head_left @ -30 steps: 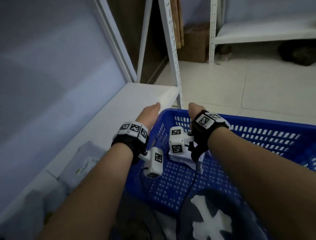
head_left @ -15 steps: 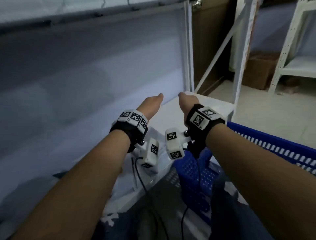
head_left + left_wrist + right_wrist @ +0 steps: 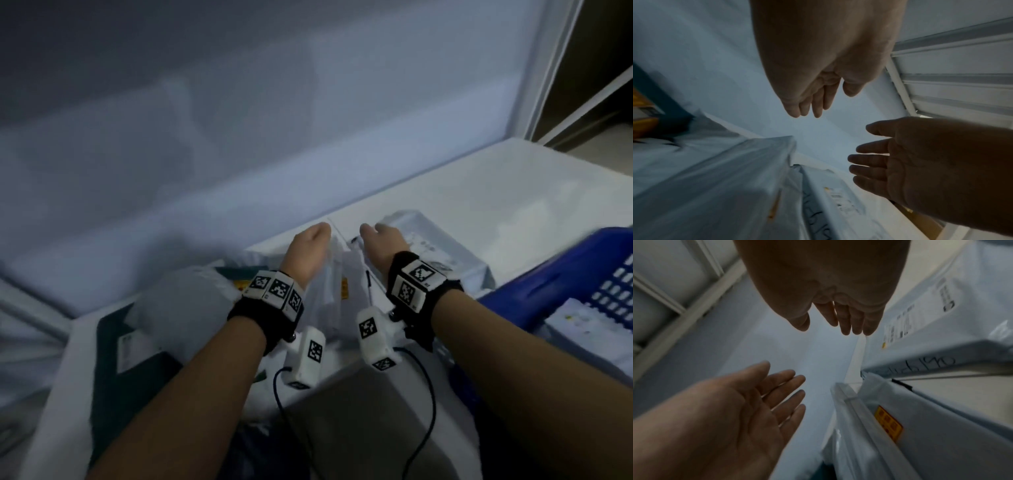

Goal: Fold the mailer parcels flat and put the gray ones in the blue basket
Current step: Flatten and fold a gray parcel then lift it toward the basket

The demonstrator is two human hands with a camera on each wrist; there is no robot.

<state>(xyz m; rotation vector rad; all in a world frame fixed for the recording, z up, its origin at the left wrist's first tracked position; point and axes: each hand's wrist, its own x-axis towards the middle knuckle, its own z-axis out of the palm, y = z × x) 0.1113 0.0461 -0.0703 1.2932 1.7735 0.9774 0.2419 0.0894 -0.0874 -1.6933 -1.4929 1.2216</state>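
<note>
- The left hand [image 3: 308, 253] and right hand [image 3: 383, 245] are held with fingers straight, grasping nothing, above the white mailer [image 3: 339, 281].
- The blue basket [image 3: 561, 274] is seen right of that mailer.

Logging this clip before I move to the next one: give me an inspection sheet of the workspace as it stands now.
Surface: white shelf board, bare toward its far right end.
Job's things: pale gray mailer parcel with a printed label lies flat past the right hand; white mailer with a yellow sticker lies between the wrists; blue basket at the right edge holds a labelled parcel.
Clutter: dark green mailer and a crumpled gray bag on the left.
Grippers: left hand and right hand open, fingers straight, holding nothing.
Cables: black leads hang from the wrist cameras.
Surroundings: white shelf upright, pale back wall.
</note>
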